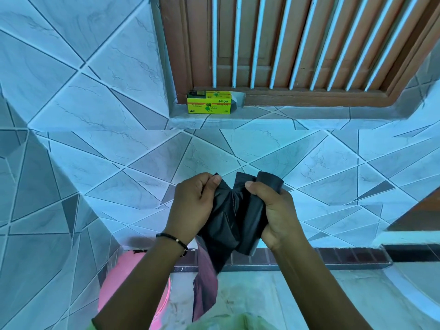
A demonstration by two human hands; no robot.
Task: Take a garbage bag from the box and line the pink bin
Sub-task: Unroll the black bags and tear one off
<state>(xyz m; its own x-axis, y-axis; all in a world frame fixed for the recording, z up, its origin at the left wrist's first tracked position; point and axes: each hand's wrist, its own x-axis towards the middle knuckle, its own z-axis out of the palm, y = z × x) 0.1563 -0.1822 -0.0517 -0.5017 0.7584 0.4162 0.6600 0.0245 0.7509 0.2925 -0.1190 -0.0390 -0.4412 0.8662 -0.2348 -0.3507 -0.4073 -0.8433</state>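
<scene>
A black garbage bag (232,217), still partly folded and rolled, is stretched between both hands in front of the tiled wall. My left hand (192,206) pinches its left top corner between thumb and fingers. My right hand (273,210) grips the rolled right part, thumb on top. The bag's loose lower end hangs down toward the floor. The yellow bag box (209,102) lies on the window ledge above, its right end open. The pink bin (123,277) stands on the floor at the lower left, mostly hidden behind my left forearm.
A wooden window with white bars (297,44) fills the upper right. Tiled walls meet in a corner at the left. A dark brick strip (333,256) runs along the floor's edge. Dark cloth (204,289) hangs below the bag.
</scene>
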